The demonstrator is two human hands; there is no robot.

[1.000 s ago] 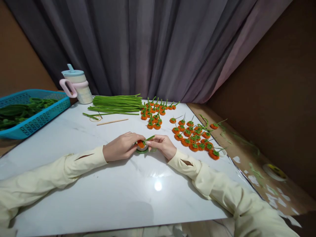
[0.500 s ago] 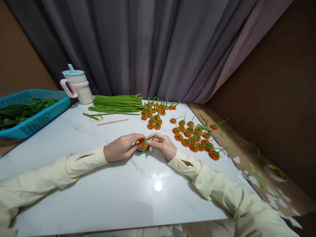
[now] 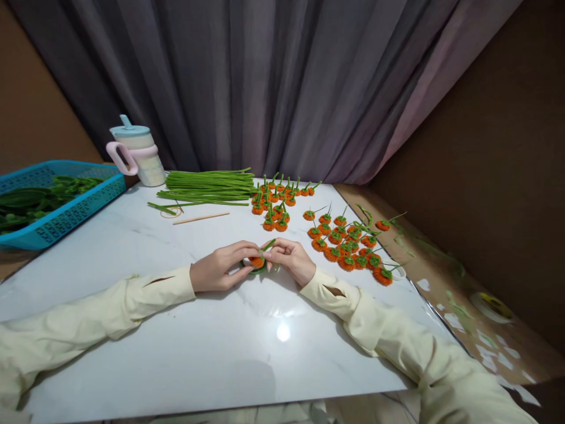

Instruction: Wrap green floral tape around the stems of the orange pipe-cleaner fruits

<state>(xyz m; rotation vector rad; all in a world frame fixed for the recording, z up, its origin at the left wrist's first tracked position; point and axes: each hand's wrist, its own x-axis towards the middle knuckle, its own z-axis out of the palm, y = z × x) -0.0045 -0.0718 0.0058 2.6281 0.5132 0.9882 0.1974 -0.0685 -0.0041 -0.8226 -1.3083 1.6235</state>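
My left hand [image 3: 223, 265] grips a small orange fuzzy pumpkin [image 3: 256, 261] between thumb and fingers, in the middle of the table. A short green stem [image 3: 269, 244] sticks up from its top. My right hand [image 3: 291, 259] is closed, its thumb and fingertips pinched at the base of that stem. Under the pumpkin a dark green ring [image 3: 260, 271], perhaps a roll of tape, shows in part; the fingers hide the rest. Beyond my hands stand several finished-looking orange pumpkins [image 3: 281, 225] with thick upright stems. Right of them, more pumpkins [image 3: 346, 263] have thin wire-like stems.
A bundle of green chenille stems [image 3: 207, 185] lies at the back, with a thin wooden stick [image 3: 200, 218] before it. A lidded cup [image 3: 150, 165] and a blue basket [image 3: 48, 227] of green pieces stand left. Paper scraps [image 3: 488, 356] and a tape roll [image 3: 492, 307] lie right.
The pumpkin has turned in my fingers and its stem now points more steeply upward. My left hand has shifted slightly right; my right hand has hardly moved.
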